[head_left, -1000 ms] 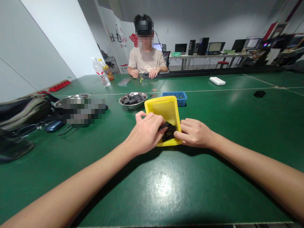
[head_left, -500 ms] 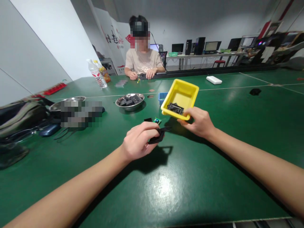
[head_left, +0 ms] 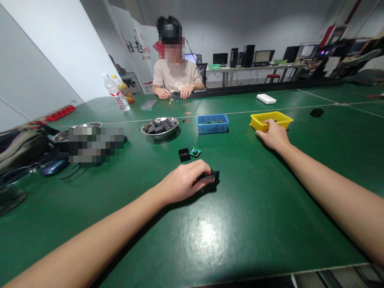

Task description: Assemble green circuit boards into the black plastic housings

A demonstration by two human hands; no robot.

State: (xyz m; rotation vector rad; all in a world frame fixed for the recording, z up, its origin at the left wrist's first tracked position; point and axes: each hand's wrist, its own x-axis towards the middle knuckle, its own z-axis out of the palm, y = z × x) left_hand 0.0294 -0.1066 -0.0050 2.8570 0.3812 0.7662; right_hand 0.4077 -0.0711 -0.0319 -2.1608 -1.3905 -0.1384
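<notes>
My left hand [head_left: 185, 181] is closed around a black plastic frame-like piece [head_left: 216, 176], low over the green table [head_left: 240, 216]. Part of the piece is hidden by my fingers. Just beyond that hand lie a small open black box [head_left: 184, 155] and a green circuit board [head_left: 195, 152], side by side. Farther right, my right hand [head_left: 275, 137] grips the near wall of a yellow plastic bin [head_left: 255, 123], which sits level on the table. Most of what the bin holds is out of sight from here.
A blue bin [head_left: 212, 127] with green boards stands behind the circuit board. Left of it is a steel bowl [head_left: 160, 136] of black parts. Bottles [head_left: 117, 96], a white box [head_left: 266, 99] and a black object [head_left: 317, 113] stand farther off. A person [head_left: 175, 74] sits opposite.
The yellow bin has gone from raised and tilted to level on the table, farther right, with my right hand. My left hand has moved slightly right and lower with the black piece.
</notes>
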